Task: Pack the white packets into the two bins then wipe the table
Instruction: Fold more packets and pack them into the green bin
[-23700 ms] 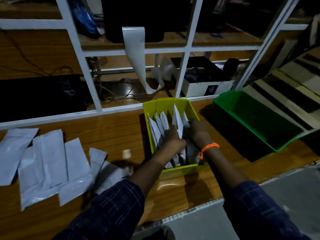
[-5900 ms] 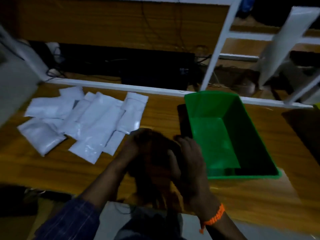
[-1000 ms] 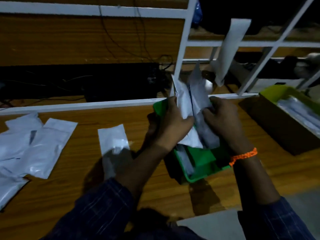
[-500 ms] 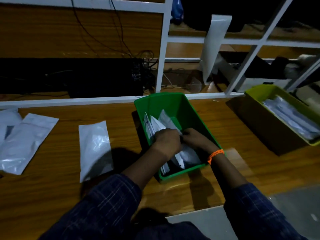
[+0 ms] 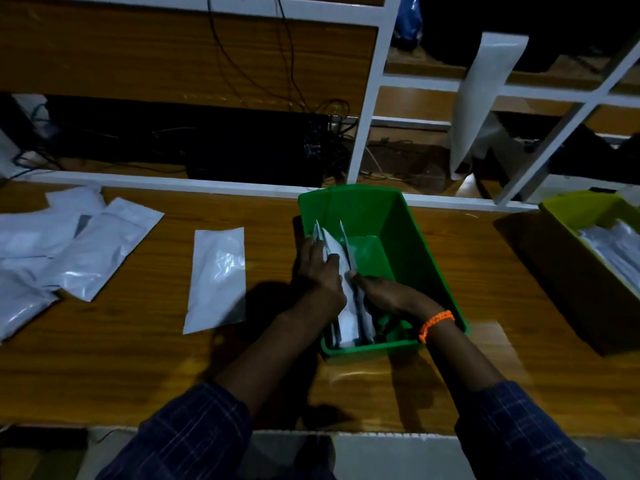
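Note:
The green bin (image 5: 398, 216) stands on the wooden table in front of me, with several white packets (image 5: 348, 313) on edge along its left wall. My left hand (image 5: 320, 271) is inside the bin and grips the tops of those packets, fingers on their left side and thumb on the right. My right hand (image 5: 384, 292), an orange band on its wrist, lies low in the bin with its thumb side pressed against the packets. One loose white packet (image 5: 216, 278) lies flat left of the bin. A pile of white packets (image 5: 72, 244) covers the table's far left.
A yellow bin (image 5: 585, 209) filled with packets stands at the right edge of the table. A white frame rail (image 5: 173, 183) runs along the table's back, with cables and dark boxes behind it. The table's front edge is near my sleeves.
A second ago both hands held a bunch of packets above the green bin. The packets have since gone down into it, and the hands now hold them against the left wall.

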